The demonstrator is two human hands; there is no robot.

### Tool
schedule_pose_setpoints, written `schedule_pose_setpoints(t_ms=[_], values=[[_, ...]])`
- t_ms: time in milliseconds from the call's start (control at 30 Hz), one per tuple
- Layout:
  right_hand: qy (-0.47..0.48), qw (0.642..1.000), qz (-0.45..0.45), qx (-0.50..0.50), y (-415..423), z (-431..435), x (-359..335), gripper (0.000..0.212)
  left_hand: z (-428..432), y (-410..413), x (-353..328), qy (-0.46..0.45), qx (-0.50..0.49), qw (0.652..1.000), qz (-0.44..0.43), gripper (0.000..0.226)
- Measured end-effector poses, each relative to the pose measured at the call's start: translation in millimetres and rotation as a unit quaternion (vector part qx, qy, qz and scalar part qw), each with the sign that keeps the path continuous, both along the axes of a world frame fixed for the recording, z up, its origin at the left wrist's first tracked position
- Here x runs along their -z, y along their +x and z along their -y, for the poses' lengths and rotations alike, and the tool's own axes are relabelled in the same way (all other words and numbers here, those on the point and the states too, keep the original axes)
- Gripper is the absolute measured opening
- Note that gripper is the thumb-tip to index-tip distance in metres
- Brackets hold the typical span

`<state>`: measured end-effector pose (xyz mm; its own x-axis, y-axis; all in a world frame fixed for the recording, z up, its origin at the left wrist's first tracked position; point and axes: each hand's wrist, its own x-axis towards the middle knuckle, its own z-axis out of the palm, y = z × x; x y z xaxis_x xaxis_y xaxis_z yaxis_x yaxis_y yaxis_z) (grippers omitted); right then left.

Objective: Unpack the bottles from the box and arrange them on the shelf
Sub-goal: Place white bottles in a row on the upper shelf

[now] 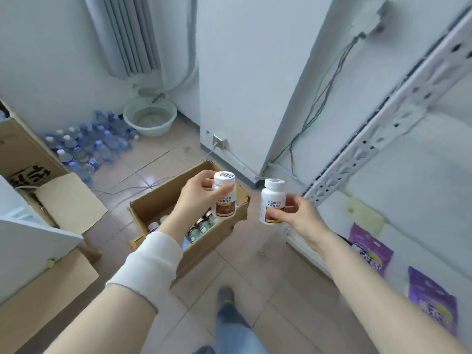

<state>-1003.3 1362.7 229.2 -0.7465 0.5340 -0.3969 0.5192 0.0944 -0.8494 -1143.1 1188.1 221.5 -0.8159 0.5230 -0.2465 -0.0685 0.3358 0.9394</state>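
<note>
- The left hand (196,194) grasps one white bottle, the left bottle (224,198), with its fingers wrapped round the shoulder just under the cap. The bottle is upright in the air above the far right corner of the box (158,203).
- The right hand (300,213) grasps a second white bottle, the right bottle (272,204), pinching the lower body across the label. It is cap up with a slight tilt and hangs clear of the box, just past the right edge.
- The two bottles are near each other but apart, and both long axes are close to vertical.
- The box stands open on the floor (245,284). More bottles in the box (201,226), darker ones, sit packed toward its near right corner, partly hidden by the left forearm.
- The shelf (370,141), a white slotted metal rack, stands to the right of both hands. Its slotted post rises from just behind the right hand.
- Purple bags (370,249) lie on its low board, as far as can be told.
- The next move turns on the shelf lying to the right. The right hand is plainly nearer to it, while the left hand is on the box side and would have to cross further.
- In my judgement the right bottle should go in first. Both bottles are already upright, so each needs a sideways carry and a base-down set, not a turn.
- Which shelf board has room cannot be told from this view.
</note>
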Motion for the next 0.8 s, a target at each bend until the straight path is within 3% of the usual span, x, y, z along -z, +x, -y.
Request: schedule_pose_setpoints(t_ms=[333,567,800], values=[[0.105,0.980,-0.114,0.127,157,-56,-144,0.028,-108,99,-165,0.096,0.180,0.970,-0.132,0.042],[0.174,0.959,-0.150,0.167,239,-125,-221,0.029,-216,164,-248,0.159,0.256,0.936,-0.183,0.031],[0.217,0.929,-0.206,0.216,285,-220,-272,0.025,-341,205,-300,0.206,0.295,0.916,-0.175,0.023]])
